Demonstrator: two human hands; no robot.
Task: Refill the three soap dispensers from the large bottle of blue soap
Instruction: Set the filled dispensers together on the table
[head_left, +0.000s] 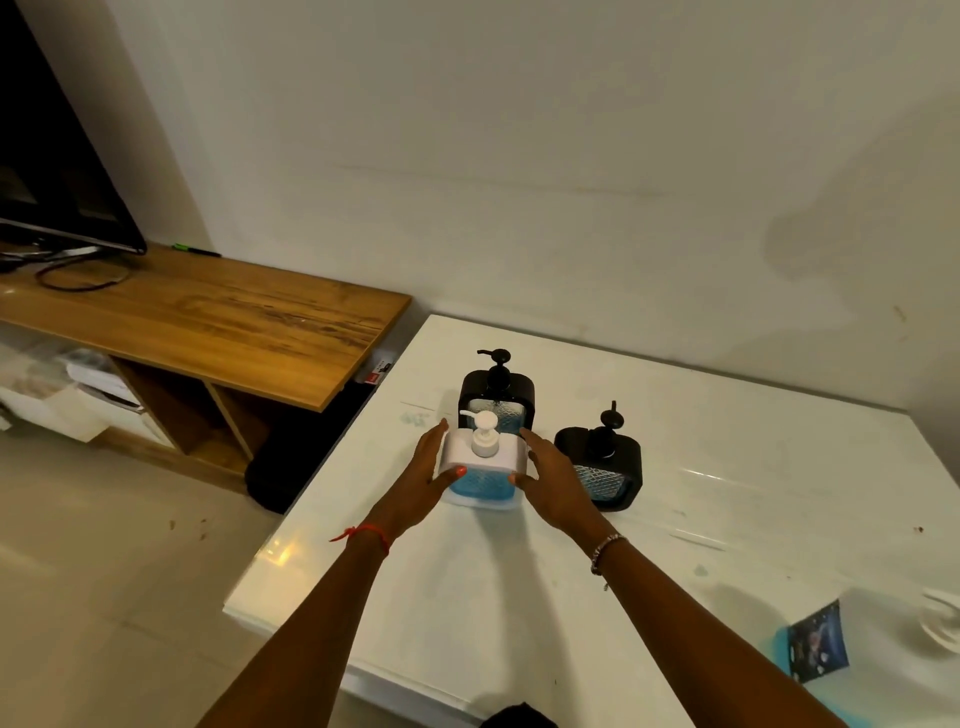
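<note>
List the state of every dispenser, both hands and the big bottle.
White dispenser: upright, pump on, blue soap inside.
Rear black dispenser: upright, pump on.
Right black dispenser: upright, pump on.
Left hand: flat against the white dispenser's side.
Right hand: against its other side.
Large bottle: mostly out of frame.

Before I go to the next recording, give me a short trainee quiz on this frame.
1. True or false: the white dispenser stands between the left hand and the right hand.
2. How many black dispensers are on the table? A) one B) two C) three
3. Fill in: the white dispenser's window shows ____ liquid.

Key: 1. true, a hand at each side of it. 2. B, the rear one behind the white one and the other to its right. 3. blue.
</note>
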